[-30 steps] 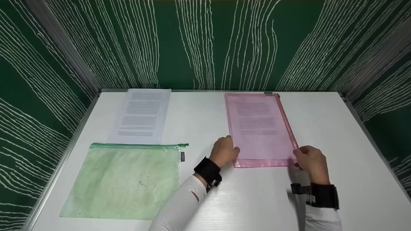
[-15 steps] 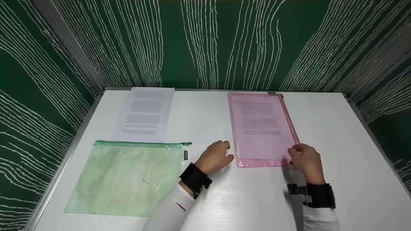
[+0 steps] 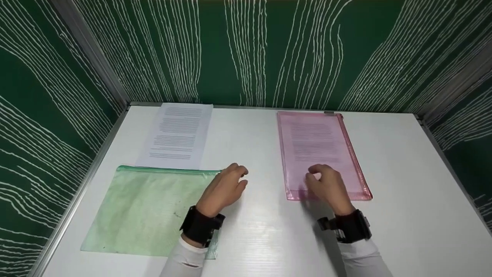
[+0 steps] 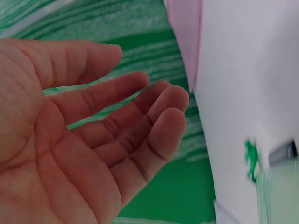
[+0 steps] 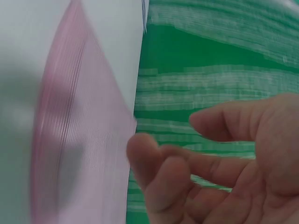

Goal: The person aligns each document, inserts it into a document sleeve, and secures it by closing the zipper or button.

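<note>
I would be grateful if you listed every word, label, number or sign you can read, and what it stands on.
None is legible.
White sheet: printed lines, too small to read.
Sheet seen through the pink pouch: print too small.
Dark tags on the pink and green pouches: no lettering discernible.

I'm in what looks like a work booth: white-streaked green panels point(image 3: 213, 57) stand behind and on both sides of my white table point(image 3: 246, 134), grey metal posts point(image 3: 93, 50) at its far corners.
</note>
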Action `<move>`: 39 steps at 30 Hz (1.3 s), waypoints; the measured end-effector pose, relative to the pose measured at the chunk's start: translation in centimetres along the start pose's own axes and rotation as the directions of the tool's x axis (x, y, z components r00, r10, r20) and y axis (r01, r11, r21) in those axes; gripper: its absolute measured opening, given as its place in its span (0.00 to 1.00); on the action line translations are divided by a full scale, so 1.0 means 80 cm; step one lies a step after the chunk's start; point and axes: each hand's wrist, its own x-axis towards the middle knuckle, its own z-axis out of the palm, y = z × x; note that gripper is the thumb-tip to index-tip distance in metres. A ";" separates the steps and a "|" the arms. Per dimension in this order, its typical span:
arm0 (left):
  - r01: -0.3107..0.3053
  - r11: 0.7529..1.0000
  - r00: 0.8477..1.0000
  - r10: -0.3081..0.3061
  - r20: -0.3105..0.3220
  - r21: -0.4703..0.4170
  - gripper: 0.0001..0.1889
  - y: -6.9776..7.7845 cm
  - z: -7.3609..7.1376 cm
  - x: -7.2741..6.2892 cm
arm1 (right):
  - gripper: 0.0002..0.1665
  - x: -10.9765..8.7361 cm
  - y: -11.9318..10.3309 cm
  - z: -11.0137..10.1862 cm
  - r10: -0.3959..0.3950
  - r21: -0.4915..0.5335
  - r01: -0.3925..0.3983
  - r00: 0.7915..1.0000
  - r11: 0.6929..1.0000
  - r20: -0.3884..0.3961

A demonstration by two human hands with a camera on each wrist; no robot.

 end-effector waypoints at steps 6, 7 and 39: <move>0.068 0.997 0.991 -0.064 -0.116 0.030 0.08 -0.035 -0.015 -0.010 | 0.11 0.016 -0.044 0.041 -0.189 0.022 0.189 0.981 0.982 0.039; 0.079 0.996 0.989 -0.073 -0.127 0.044 0.08 -0.039 -0.016 -0.011 | 0.10 0.018 -0.051 0.048 -0.204 0.025 0.202 0.978 0.979 0.052; 0.233 0.948 0.971 -0.239 -0.002 0.215 0.07 -0.083 0.003 -0.004 | 0.12 0.042 -0.139 0.207 -0.253 -0.151 0.307 0.921 0.940 0.295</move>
